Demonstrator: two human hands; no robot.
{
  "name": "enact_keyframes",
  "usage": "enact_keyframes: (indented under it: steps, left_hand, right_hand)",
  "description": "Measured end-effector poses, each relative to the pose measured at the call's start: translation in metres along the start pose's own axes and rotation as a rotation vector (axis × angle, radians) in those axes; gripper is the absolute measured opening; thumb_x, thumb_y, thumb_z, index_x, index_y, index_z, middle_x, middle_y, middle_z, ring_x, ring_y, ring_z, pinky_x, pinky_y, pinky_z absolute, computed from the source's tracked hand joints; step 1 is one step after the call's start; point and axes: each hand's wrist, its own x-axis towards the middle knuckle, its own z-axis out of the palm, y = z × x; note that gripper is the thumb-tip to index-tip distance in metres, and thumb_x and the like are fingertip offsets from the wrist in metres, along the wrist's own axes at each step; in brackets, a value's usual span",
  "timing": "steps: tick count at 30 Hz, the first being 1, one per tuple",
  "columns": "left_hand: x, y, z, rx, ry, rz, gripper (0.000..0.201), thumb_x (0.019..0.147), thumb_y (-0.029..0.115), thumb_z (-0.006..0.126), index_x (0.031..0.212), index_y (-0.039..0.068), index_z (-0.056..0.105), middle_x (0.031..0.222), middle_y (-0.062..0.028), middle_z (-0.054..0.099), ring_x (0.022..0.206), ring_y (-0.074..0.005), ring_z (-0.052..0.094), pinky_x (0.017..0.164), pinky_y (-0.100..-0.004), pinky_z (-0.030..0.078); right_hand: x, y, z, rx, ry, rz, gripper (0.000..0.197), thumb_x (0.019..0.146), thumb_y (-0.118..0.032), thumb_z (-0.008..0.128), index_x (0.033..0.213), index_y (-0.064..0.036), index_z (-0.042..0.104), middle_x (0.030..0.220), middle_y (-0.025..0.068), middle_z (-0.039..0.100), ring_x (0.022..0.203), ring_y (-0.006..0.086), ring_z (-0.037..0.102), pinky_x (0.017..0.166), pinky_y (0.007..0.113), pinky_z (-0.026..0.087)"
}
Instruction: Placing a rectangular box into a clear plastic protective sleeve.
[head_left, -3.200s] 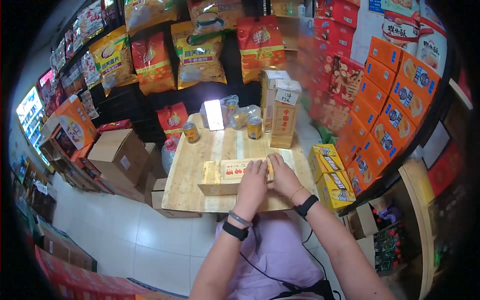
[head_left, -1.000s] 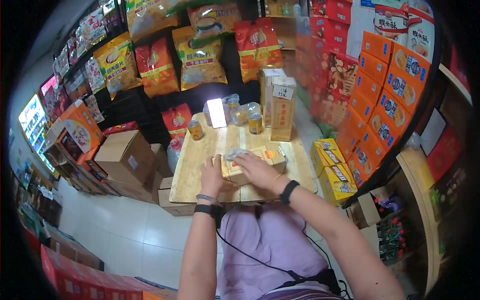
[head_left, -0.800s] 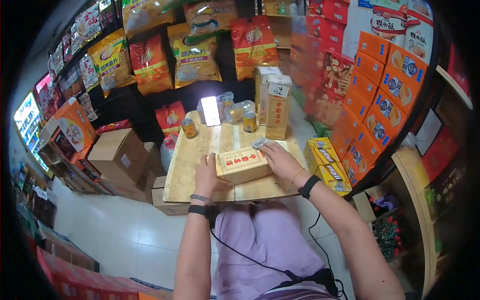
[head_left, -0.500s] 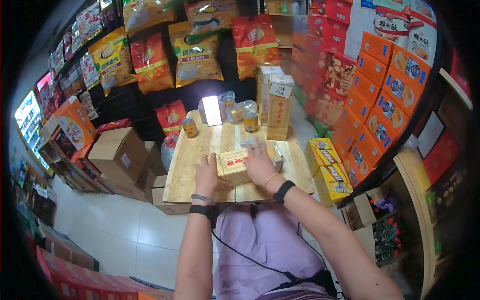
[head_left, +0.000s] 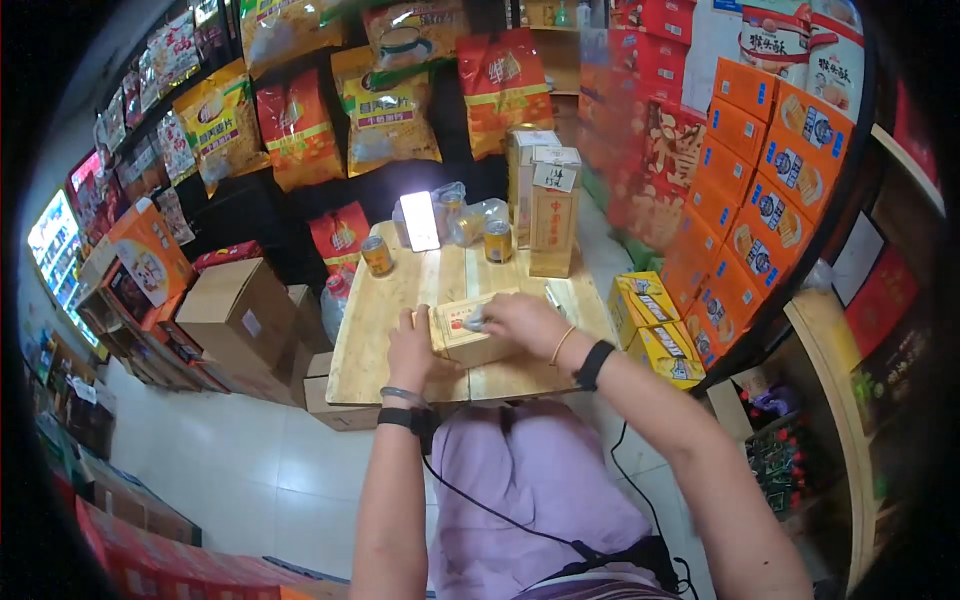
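A pale gold carton (head_left: 482, 350) with red print lies on its long side on the wooden table (head_left: 372, 358). My left hand (head_left: 410, 347) is closed around its left end, fingers over the top edge. Above the carton's top face, my right hand (head_left: 522, 324) pinches a small pale grey wad (head_left: 476, 319), which looks crumpled and touches or nearly touches the printed face. Whether it is cloth or paper I cannot tell. Just right of the carton a slim pale object (head_left: 553, 298) lies on the tabletop, partly hidden.
Toward the back stand a lit phone (head_left: 421, 222), two gold cans (head_left: 377, 255), clear plastic wrapping (head_left: 478, 222) and tall gold cartons (head_left: 554, 215). Yellow boxes (head_left: 655, 320) and stacked orange boxes (head_left: 760, 190) rise at the right; cardboard boxes (head_left: 240, 315) sit left.
My right hand has lifted off the carton's right part, closed on the pale grey wad and moved it toward the middle of the top face. My left hand stays at the left end.
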Motion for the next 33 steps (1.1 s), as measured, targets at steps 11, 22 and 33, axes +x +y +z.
enact_keyframes:
  steps: [11,22,33]
  left_hand:
    - [0.001,0.000,0.001,0.006,0.012,-0.013,0.120,0.044,0.041,0.096,0.144,0.012,0.036,0.140,-0.0173,0.043,0.113,-0.0461,0.053,0.090,-0.0506,0.053]
    - [0.001,-0.006,0.009,-0.032,0.007,0.021,0.122,0.043,0.040,0.096,0.145,0.011,0.037,0.143,-0.0185,0.041,0.115,-0.0457,0.053,0.092,-0.0513,0.051]
    - [-0.002,0.009,-0.005,-0.015,0.013,-0.021,0.120,0.041,0.034,0.098,0.144,0.015,0.038,0.145,-0.0168,0.040,0.114,-0.0441,0.052,0.088,-0.0472,0.055]
  right_hand:
    - [0.027,0.022,0.047,0.185,0.303,0.190,0.027,0.082,-0.022,0.073,0.089,0.0010,0.060,0.121,0.0189,0.056,0.115,0.0363,0.053,0.097,0.043,0.046]
    - [0.035,-0.022,0.070,0.126,0.258,0.041,0.045,0.089,-0.018,0.057,0.133,-0.0135,0.055,0.139,0.0150,0.052,0.132,0.0332,0.046,0.114,0.055,0.027]
    - [-0.026,0.044,0.025,0.203,0.231,0.287,0.042,0.094,-0.009,0.054,0.136,-0.0104,0.054,0.148,0.0285,0.037,0.142,0.0441,0.031,0.117,0.048,0.028]
